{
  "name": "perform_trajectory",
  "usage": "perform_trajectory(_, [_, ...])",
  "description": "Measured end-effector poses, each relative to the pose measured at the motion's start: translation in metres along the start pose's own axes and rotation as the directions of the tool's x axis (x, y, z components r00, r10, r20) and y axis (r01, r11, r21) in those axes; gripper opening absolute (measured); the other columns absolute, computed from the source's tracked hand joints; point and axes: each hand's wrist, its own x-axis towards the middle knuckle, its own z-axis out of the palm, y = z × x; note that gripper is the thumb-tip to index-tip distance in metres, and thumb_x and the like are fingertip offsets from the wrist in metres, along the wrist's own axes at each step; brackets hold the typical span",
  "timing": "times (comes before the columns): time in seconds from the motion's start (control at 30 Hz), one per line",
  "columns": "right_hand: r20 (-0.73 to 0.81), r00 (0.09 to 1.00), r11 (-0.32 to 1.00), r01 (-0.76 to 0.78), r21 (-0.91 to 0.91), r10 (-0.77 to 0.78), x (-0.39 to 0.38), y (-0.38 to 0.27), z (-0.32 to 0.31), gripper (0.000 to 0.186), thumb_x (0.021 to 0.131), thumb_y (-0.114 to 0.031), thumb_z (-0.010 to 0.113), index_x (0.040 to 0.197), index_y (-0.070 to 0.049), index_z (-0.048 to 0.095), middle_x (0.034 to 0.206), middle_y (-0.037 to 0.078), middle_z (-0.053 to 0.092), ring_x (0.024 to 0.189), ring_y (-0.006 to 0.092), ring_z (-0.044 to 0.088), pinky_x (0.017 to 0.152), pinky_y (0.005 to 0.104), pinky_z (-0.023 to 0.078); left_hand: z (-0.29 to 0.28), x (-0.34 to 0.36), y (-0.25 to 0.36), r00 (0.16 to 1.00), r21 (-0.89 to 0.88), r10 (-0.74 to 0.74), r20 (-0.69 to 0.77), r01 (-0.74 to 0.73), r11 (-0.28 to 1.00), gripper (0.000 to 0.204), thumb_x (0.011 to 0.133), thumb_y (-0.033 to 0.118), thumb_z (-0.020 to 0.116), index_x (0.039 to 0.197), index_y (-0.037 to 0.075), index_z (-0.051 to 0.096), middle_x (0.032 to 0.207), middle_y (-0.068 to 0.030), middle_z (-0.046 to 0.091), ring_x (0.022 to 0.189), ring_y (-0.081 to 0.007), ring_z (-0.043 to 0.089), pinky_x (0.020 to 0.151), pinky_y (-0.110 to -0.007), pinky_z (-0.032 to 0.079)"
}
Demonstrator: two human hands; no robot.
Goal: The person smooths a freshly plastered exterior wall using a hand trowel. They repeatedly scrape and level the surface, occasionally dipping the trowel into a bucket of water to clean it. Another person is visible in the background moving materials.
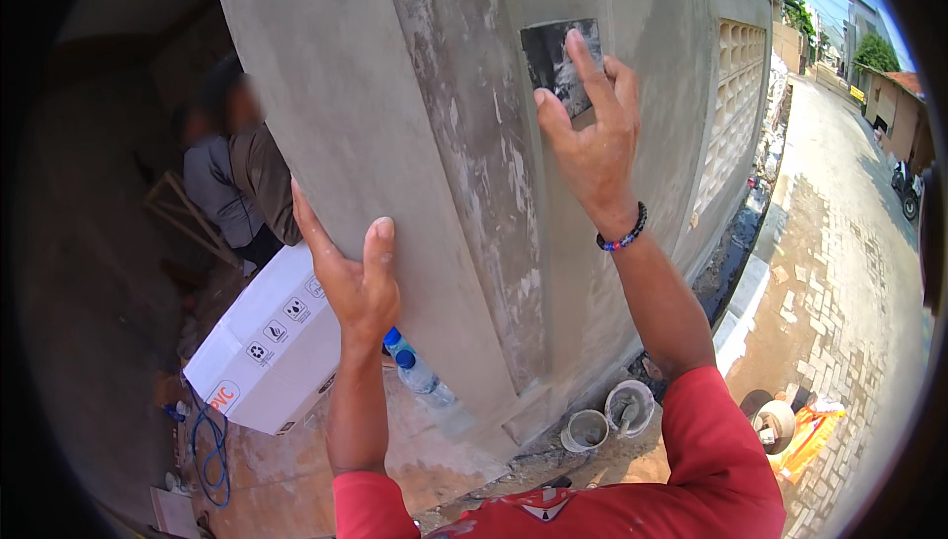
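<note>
In front of me rises a plastered grey wall [331, 85] with a projecting corner and a rougher, whitish-smeared vertical strip [484, 144]. My right hand [599, 139] presses a flat black rectangular pad [546, 57] against the wall, right of that strip. The pad has whitish smears; whether it is sandpaper or a spreader I cannot tell. Its index finger lies across the pad, with the thumb at the lower left edge. My left hand [354, 277] holds no tool and rests at the wall's left edge, thumb apart, some fingers hidden behind the corner.
Below left stand a white cardboard box [267, 342] and water bottles [423, 379], near a blue hose [210, 455]. Two buckets [585, 430] sit at the wall's foot. Another person [262, 174] is in the dark room at left. A paved lane [829, 243] runs along the right.
</note>
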Motion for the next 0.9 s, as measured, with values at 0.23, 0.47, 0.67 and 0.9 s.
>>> perform_trajectory(0.23, [0.219,0.941,0.966,-0.256,-0.043,0.259,-0.160,0.031,-0.092,0.062,0.079,-0.012,0.076,0.138,-0.005,0.057,0.123,0.014,0.059,0.112,0.0296,0.055,0.095,0.0400,0.045,0.005,0.005,0.001,1.000,-0.035,0.013,-0.018,-0.013,0.999,0.086,0.091,0.026,0.067,0.154,-0.006,0.019,0.153,-0.0233,0.033,0.142,-0.0340,0.033,0.118,-0.041,0.023])
perform_trajectory(0.47, [0.040,0.995,0.972,-0.099,0.215,0.092,0.113,0.033,-0.031,0.056,0.085,-0.024,0.075,0.138,-0.013,0.060,0.113,0.010,0.063,0.097,0.0180,0.059,0.083,0.0300,0.047,0.001,0.002,-0.001,1.000,-0.062,-0.012,0.005,0.012,0.998,0.085,0.091,0.025,0.066,0.154,-0.006,0.019,0.153,-0.0235,0.033,0.143,-0.0341,0.032,0.119,-0.042,0.021])
perform_trajectory(0.67, [0.005,1.000,0.999,0.030,-0.011,-0.030,0.126,0.028,0.000,0.056,0.082,-0.022,0.075,0.135,-0.010,0.062,0.110,0.015,0.062,0.097,0.0256,0.060,0.085,0.0337,0.049,0.000,0.003,0.004,1.000,-0.046,0.023,0.007,-0.022,0.999,0.085,0.092,0.024,0.065,0.155,-0.007,0.017,0.155,-0.0238,0.031,0.144,-0.0345,0.030,0.119,-0.042,0.020])
perform_trajectory(0.9, [0.335,0.925,0.983,-0.181,-0.027,0.179,-0.124,0.042,-0.089,0.065,0.079,-0.015,0.077,0.140,-0.006,0.056,0.126,0.014,0.062,0.112,0.0268,0.056,0.095,0.0387,0.046,0.002,0.003,0.003,1.000,-0.056,0.005,0.024,-0.004,0.998,0.083,0.091,0.020,0.064,0.155,-0.005,0.017,0.157,-0.0238,0.025,0.147,-0.0357,0.025,0.120,-0.043,0.018])
